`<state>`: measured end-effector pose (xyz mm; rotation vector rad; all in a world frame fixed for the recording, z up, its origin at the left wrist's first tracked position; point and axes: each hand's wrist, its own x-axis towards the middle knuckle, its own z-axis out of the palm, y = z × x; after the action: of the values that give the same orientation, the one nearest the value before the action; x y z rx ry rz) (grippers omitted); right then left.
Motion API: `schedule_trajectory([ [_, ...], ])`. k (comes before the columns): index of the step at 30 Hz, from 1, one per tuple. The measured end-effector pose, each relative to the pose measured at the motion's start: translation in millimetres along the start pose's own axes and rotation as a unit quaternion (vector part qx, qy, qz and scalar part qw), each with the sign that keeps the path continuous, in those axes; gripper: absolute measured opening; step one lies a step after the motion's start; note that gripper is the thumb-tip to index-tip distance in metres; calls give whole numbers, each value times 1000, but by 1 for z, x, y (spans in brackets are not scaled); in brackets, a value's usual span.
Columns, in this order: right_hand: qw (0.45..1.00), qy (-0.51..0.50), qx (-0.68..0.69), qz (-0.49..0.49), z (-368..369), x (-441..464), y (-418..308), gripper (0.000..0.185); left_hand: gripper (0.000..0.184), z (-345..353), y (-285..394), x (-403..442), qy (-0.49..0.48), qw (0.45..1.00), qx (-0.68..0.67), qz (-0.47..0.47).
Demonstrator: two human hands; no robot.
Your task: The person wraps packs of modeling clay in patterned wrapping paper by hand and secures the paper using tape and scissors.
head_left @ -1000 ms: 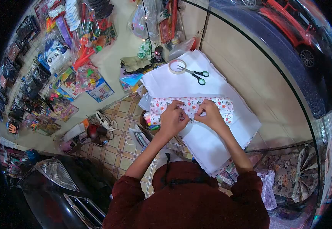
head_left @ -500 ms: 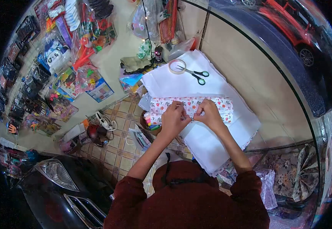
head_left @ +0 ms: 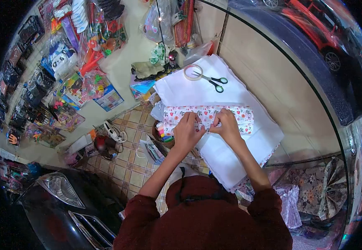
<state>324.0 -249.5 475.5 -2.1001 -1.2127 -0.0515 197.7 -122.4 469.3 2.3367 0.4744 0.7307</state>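
Note:
A long bundle of white floral wrapping paper [head_left: 245, 116], printed with red and orange flowers, lies across white sheets [head_left: 226, 158]. My left hand [head_left: 188, 130] is over its near edge left of the middle, fingers curled and pinching the paper. Close beside it, my right hand [head_left: 227, 125] pinches the same edge with thumb and bent fingers. The fingertips of both hands almost meet; any small thing between them is too small to make out. Beyond the bundle lie scissors [head_left: 212, 79] with black and green handles, blades partly over a roll of tape [head_left: 193, 72].
A box of colourful bottles or markers [head_left: 161, 129] stands at the left edge of the sheets. A glass-edged case with a red toy car [head_left: 314, 29] curves along the right. Packaged toys [head_left: 93, 50] hang on the left wall, above a tiled floor [head_left: 122, 171]. A black ride-on car [head_left: 64, 208] stands lower left.
Both hands stay at the near edge of the floral paper, with slight finger shifts. The hands have moved only a little; scissors and tape are where they were.

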Motion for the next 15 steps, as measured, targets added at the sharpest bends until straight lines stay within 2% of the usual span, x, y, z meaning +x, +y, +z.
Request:
schedule_trajectory([
  [3, 1000, -7, -3, 17, 2, 0, 1, 23, 32, 1, -1, -2, 36, 998, -22, 44],
  [9, 1000, -1, -2, 12, 5, 0, 4, 22, 29, 3, -4, -4, 57, 997, -24, 45],
  [15, 1000, -3, 4, 14, 6, 1, 7, 24, 33, 1, -11, -7, 3, 998, -59, -12],
])
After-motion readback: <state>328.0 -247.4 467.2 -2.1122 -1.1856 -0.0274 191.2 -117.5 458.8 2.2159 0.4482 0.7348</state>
